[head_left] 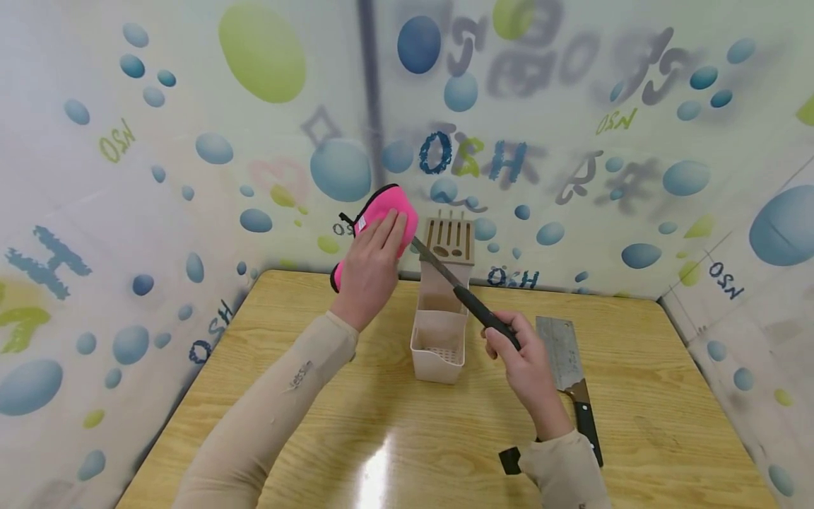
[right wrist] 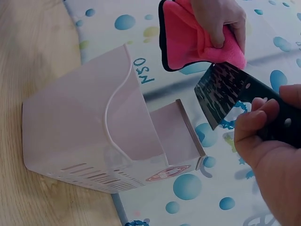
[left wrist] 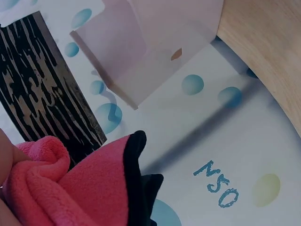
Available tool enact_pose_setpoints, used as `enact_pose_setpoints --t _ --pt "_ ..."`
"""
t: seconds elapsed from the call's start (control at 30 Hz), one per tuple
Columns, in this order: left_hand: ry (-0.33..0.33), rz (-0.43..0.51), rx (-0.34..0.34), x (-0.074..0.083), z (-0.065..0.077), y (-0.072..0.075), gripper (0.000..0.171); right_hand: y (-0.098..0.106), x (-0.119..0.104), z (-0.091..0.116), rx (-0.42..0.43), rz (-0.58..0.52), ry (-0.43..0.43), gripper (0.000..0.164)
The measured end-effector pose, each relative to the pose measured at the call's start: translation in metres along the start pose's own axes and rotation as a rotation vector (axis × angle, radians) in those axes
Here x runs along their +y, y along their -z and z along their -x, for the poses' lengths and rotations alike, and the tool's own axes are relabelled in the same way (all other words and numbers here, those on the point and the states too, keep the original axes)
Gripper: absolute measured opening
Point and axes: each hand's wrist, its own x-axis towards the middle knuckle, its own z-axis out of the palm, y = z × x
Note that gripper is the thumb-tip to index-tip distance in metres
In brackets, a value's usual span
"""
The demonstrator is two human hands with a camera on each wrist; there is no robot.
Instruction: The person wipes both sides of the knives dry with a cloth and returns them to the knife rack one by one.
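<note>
My right hand point(head_left: 524, 371) grips the black handle of a knife point(head_left: 477, 309), whose blade slants up to the left. In the right wrist view the broad dark blade point(right wrist: 217, 94) shows pale streaks. My left hand point(head_left: 367, 279) holds a pink cloth point(head_left: 386, 203) with black edging at the far end of the blade. Thumb and fingers pinch the bunched cloth point(right wrist: 183, 35) in the right wrist view. Close up in the left wrist view, the cloth point(left wrist: 94, 183) touches or overlaps the blade's end point(left wrist: 44, 80); exact contact is hidden.
Below the knife stands a light pink plastic knife holder point(head_left: 437, 364) with a slotted brown top point(head_left: 449, 240). A cleaver point(head_left: 562, 353) with a black handle lies on the wooden table point(head_left: 356, 424) at the right. Walls with printed dots point(head_left: 340, 170) enclose the table's back and sides.
</note>
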Motion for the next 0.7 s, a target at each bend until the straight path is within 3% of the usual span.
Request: enact_pose_setpoints --t 0.33,0.57,0.7 --pt "0.001 0.007 0.035 -0.001 -0.003 -0.003 0.049 0.002 0.003 0.0 -0.028 -0.158 -0.01 0.027" --pt "0.041 0.014 0.047 0.0 -0.003 -0.007 0.047 0.002 0.005 0.003 -0.045 -0.215 -0.024 0.03" --pt "0.023 0.001 0.045 0.004 -0.001 -0.011 0.045 0.0 0.003 0.004 -0.04 -0.243 -0.043 0.03"
